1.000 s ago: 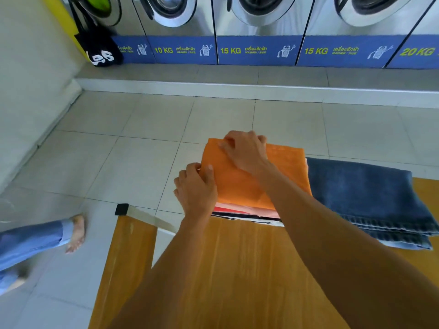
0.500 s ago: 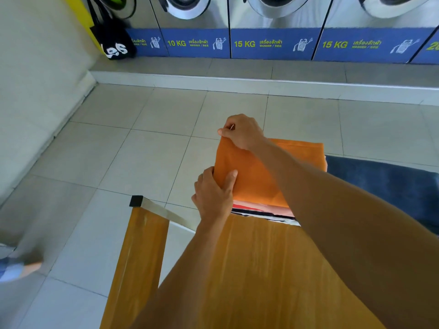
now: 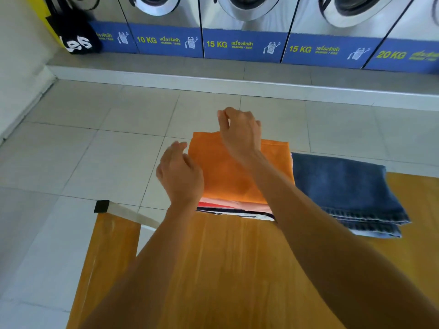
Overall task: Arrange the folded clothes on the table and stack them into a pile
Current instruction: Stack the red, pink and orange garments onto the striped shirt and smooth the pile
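The pile of folded clothes (image 3: 237, 205) sat at the far edge of the wooden tabletop (image 3: 237, 269), an orange garment (image 3: 228, 176) uppermost, with pink, red and dark-and-white striped layers showing beneath its near edge. Folded blue jeans (image 3: 344, 186) lay just beside the pile on its right, their left edge touching it. The left hand (image 3: 180, 174) hovered at the pile's left side, fingers (image 3: 175, 148) loosely curled and grasping nothing. The right hand (image 3: 240, 131) was raised over the far left corner of the orange garment, its fingers slack and holding nothing. Washing machines (image 3: 242, 24) labelled by capacity lined the far wall, and a black bag (image 3: 76, 36) hung at the left.
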{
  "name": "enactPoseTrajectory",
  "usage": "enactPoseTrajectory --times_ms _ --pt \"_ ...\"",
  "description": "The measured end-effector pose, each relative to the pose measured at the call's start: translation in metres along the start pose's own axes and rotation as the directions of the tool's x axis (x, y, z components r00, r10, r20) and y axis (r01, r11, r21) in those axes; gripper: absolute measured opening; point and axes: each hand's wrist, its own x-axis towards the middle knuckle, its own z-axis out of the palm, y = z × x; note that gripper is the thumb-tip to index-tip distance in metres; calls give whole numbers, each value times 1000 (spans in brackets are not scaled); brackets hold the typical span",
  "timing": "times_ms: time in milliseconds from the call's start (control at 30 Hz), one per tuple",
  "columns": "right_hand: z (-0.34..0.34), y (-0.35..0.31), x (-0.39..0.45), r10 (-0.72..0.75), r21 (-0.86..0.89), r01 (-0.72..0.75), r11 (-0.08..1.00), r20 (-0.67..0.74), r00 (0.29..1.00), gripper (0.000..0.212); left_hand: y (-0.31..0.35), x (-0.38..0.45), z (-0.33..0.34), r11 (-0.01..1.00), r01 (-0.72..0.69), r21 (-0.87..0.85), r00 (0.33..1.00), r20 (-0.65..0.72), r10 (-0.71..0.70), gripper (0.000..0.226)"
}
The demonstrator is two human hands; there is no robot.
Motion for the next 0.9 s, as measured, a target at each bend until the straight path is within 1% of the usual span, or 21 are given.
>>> enactPoseTrajectory --times_ms 33,67,100,133,167,200,233,267,333,367,400,433,467,500,567,600,633,767,867,900 --pt "-5 4 -8 -42 -9 42 999 -5 999 32 10 2 6 991 -131 -4 991 16 131 35" --pt "-9 9 -15 -89 -11 90 996 18 996 29 19 3 12 971 -238 7 969 68 237 39" --pt "-11 15 -23 -135 -22 136 990 67 989 25 26 2 19 950 -310 27 941 149 303 44" --pt "-12 21 -30 -164 -56 173 983 141 976 25 28 2 26 932 -357 53 910 243 335 49" --pt "-11 29 -36 -164 -111 193 975 232 959 31 27 1 33 915 -391 95 880 330 341 53" --pt "-11 39 -41 -127 -179 193 965 325 937 39 22 -1 41 897 -415 152 856 399 328 56" --pt "-12 51 -45 -57 -250 166 954 392 918 47 16 -3 46 881 -428 203 843 441 308 58" --pt "-14 61 -47 26 -317 121 941 423 906 54 11 -3 50 873 -428 235 841 458 289 59" --pt "-18 79 -44 200 -441 -1 898 404 893 65 9 -2 54 879 -406 250 848 461 261 60" --pt "-21 82 -42 275 -468 -76 880 374 886 68 9 -3 55 882 -399 252 851 461 253 61" --pt "-22 81 -39 318 -472 -132 872 340 885 68 9 -3 56 881 -397 256 853 458 251 61" --pt "-22 75 -40 312 -462 -146 875 306 899 67 7 -2 56 881 -398 255 852 459 252 61" --pt "-21 66 -45 257 -439 -115 891 280 925 66 6 -2 57 884 -396 248 850 462 251 61" --pt "-19 56 -53 175 -403 -51 914 276 945 64 4 -1 58 887 -393 243 849 467 249 62" --pt "-13 42 -77 36 -348 90 933 339 940 61 -1 -1 58 876 -414 248 842 471 264 63" --pt "-12 41 -87 21 -339 115 934 372 928 59 -1 -2 58 870 -427 247 837 471 278 63" --pt "-13 45 -93 40 -337 98 936 381 924 59 -1 -2 58 868 -435 239 834 471 287 62" --pt "-24 75 -85 204 -380 -73 922 317 926 63 1 -2 58 884 -414 219 839 470 276 61" --pt "-31 92 -83 357 -389 -229 892 298 885 71 5 -3 56 890 -392 231 844 476 248 63" --pt "-31 94 -83 383 -380 -260 888 297 875 73 6 -3 55 899 -373 228 849 475 232 63"
